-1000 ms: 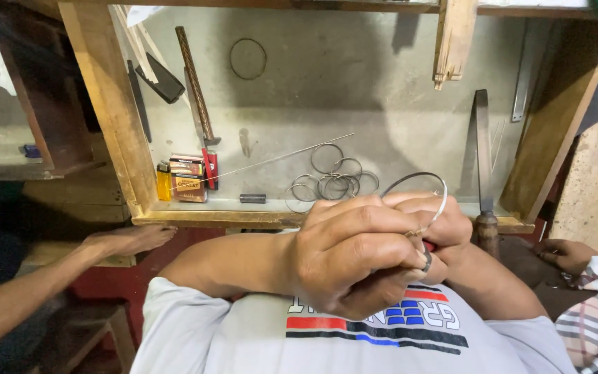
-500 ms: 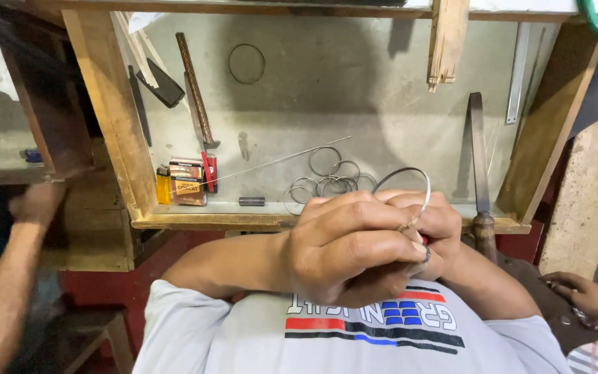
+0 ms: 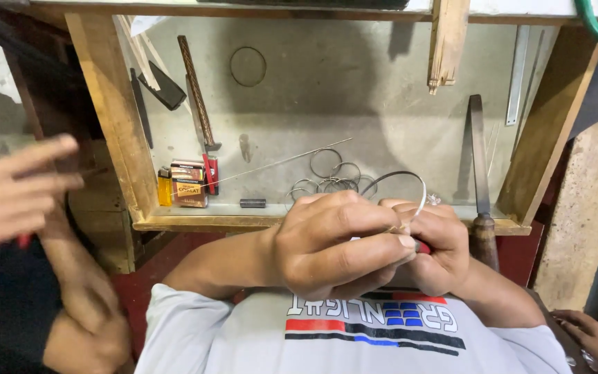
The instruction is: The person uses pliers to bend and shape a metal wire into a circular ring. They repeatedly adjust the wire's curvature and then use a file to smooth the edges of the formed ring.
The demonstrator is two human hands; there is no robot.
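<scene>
My left hand [image 3: 340,242] and my right hand [image 3: 434,249] are pressed together in front of my chest, over my white printed shirt [image 3: 354,332]. Both are closed on a thin metal wire ring [image 3: 401,176] that arcs up from between the fingers. A small red part [image 3: 423,246] shows under my left thumb; I cannot tell what it is. My left hand covers most of my right hand.
A wooden-framed workbench [image 3: 195,223] lies ahead with several loose wire rings [image 3: 330,176], a file [image 3: 479,166], a hammer [image 3: 195,97], a yellow lighter [image 3: 165,187] and small boxes [image 3: 188,183]. Another person's hand [image 3: 19,187] is raised at the left; a third hand [image 3: 593,332] rests at the lower right.
The other person's hand at the left has lifted from the bench edge and come closer to the camera. My hands stay clasped on the ring, barely shifted.
</scene>
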